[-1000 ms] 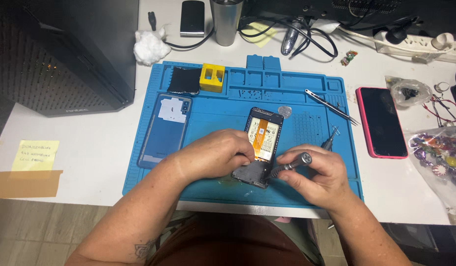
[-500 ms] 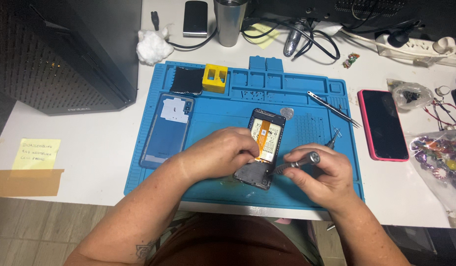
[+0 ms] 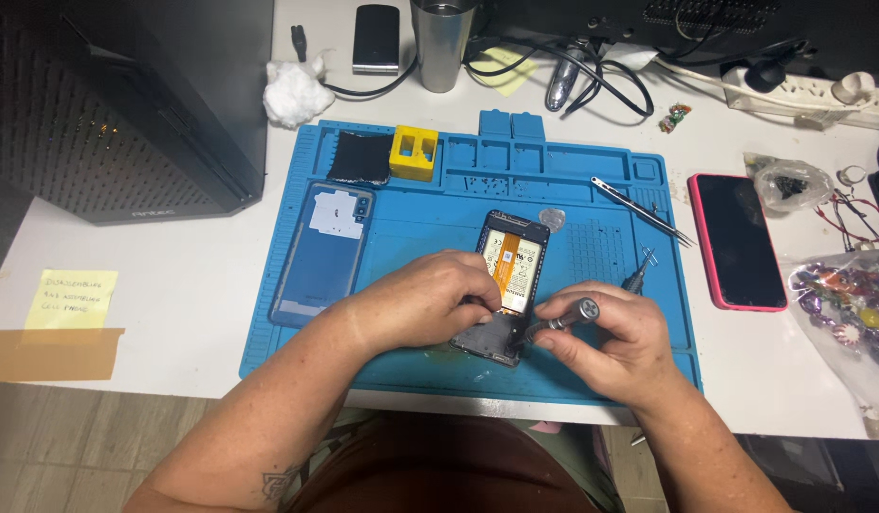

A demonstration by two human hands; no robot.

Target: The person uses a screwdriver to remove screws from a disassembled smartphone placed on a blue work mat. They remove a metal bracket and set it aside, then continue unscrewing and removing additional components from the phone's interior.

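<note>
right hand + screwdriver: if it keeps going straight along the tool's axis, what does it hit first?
The right hand holds a screwdriver angled down and left. Its tip looks already at the lower end of the opened phone, so the phone comes first. Just beyond are the left hand fingers holding it. Depth is hard to judge.

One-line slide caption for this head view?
Left hand steadies an opened phone on a blue repair mat while the right hand works a small screwdriver at its lower end.
</note>
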